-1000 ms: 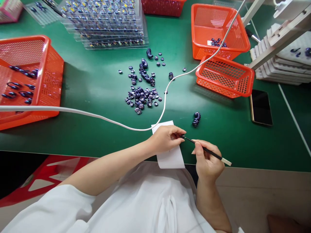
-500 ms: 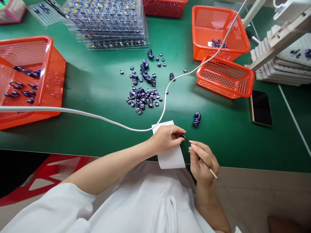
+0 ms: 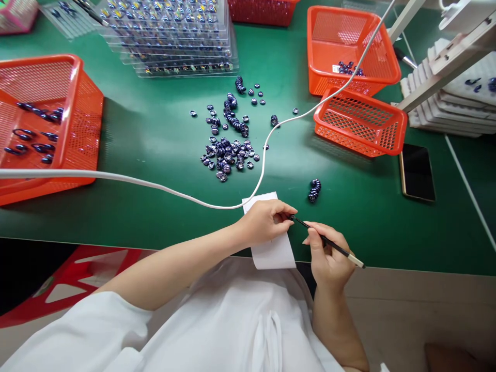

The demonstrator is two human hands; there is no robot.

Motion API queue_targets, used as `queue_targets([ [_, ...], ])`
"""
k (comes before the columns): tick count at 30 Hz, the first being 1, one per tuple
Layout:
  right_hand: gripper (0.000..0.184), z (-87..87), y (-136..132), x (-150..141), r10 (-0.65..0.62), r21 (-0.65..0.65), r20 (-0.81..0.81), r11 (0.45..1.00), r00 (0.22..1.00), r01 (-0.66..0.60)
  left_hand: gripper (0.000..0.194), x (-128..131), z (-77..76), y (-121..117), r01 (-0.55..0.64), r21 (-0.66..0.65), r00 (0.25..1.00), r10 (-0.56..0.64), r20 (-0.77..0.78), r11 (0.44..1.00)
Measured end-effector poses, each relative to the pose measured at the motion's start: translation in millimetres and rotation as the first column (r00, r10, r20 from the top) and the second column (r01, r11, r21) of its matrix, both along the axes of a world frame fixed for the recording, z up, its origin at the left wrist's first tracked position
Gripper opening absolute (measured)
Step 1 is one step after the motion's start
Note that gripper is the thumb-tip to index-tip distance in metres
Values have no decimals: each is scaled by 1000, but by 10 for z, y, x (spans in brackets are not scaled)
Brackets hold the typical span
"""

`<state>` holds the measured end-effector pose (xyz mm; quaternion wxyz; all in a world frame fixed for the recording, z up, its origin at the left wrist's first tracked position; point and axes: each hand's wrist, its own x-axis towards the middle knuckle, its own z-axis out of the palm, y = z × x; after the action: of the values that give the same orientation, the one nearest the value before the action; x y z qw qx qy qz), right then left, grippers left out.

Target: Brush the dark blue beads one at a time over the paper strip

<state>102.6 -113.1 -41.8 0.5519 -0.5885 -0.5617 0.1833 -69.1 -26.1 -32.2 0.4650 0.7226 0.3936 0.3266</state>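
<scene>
Black tool (image 3: 335, 246): slanted in the right hand (image 3: 328, 258) — thin tip up-left at the dark piece (image 3: 292, 217), pale butt down-right; long axis diagonal between.
Right fingers: closed round the shaft, pen-style.
Dark piece: at left hand (image 3: 265, 221) fingertips, just beside the white sheet (image 3: 274, 254); mostly hidden, own axis can't tell.
Left fingers: pinching the piece.
Tip work: best with piece still, light pressure along the shaft — slip could jab a fingertip.

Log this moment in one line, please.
left hand: pinching small dark piece; right hand: holding slim tool; tool tip: at piece
</scene>
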Motion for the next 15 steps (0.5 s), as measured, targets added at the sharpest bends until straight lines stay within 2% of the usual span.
queue_targets([
  [9,7,5,3,-28,-78,-61,-36,995,996,76,21,13,13,1,-13,7,1000,13,-24,1000],
  [15,8,39,15,-27,-105,-92,-150,991,983,92,22,3,14,1,-7,6,1000,7,-13,1000],
])
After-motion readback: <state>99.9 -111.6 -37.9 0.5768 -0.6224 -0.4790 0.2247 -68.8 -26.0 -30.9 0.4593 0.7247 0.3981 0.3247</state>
